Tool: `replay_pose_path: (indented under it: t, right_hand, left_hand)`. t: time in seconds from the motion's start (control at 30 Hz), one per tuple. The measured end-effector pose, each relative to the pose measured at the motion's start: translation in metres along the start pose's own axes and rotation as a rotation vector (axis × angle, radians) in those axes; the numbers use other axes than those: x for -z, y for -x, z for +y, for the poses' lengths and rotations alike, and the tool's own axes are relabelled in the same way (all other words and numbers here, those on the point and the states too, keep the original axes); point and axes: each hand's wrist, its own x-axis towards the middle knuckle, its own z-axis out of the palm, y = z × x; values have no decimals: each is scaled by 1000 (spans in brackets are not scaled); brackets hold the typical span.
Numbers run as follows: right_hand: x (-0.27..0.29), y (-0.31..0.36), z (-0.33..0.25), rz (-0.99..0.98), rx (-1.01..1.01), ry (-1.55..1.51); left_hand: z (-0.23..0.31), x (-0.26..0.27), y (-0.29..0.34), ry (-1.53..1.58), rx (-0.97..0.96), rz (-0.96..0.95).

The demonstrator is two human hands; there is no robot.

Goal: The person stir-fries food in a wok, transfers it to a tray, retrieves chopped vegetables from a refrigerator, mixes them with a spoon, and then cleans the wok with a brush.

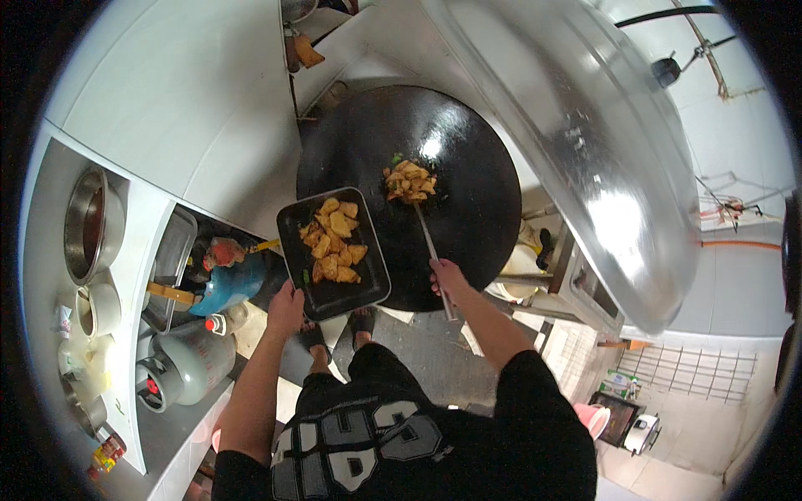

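Observation:
In my left hand (pixel 286 309) is the near-left edge of a black rectangular tray (pixel 373 280) with a light rim. Golden-brown chunks of food (pixel 332 242), of a kind I cannot name, lie in it. The tray hangs over the left edge of a big black wok (pixel 476 184). My right hand (pixel 449 276) is closed round the long metal handle of a cooking utensil (pixel 428 234). Its head sits at a heap of similar browned chunks (pixel 409 181) in the wok and is hidden by them. Bits of green show beside the heap.
A large domed metal lid (pixel 585 159) leans to the right of the wok. On the left are a gas cylinder (pixel 192 361), a bottle with a red cap (pixel 227 320) and a shelf with metal bowls (pixel 93 225). Dark floor (pixel 405 355) shows in front of the wok.

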Motion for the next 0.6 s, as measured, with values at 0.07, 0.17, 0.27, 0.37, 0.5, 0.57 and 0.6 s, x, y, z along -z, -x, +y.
replay_pose_path:
  t: [0.07, 0.17, 0.27, 0.37, 0.5, 0.57, 0.6]
  right_hand:
    - [-14, -31, 6, 40, 98, 30]
    - [-20, -55, 10, 103, 227, 215]
    - [-9, -54, 17, 124, 328, 303]
    - [10, -28, 25, -11, 165, -20]
    - [21, 45, 19, 27, 452, 278]
    - [21, 106, 6, -48, 197, 8]
    - [18, 133, -4, -15, 170, 71]
  left_hand:
    - [5, 1, 5, 46, -85, 36]
    - [10, 2, 10, 111, 52, -21]
    - [5, 2, 7, 69, -54, -12]
    - [-5, -1, 1, 12, -56, 12]
    - [-11, -4, -1, 26, -131, 52]
    - [-9, -3, 2, -53, -131, 83]
    - [-7, -2, 4, 3, -105, 45]
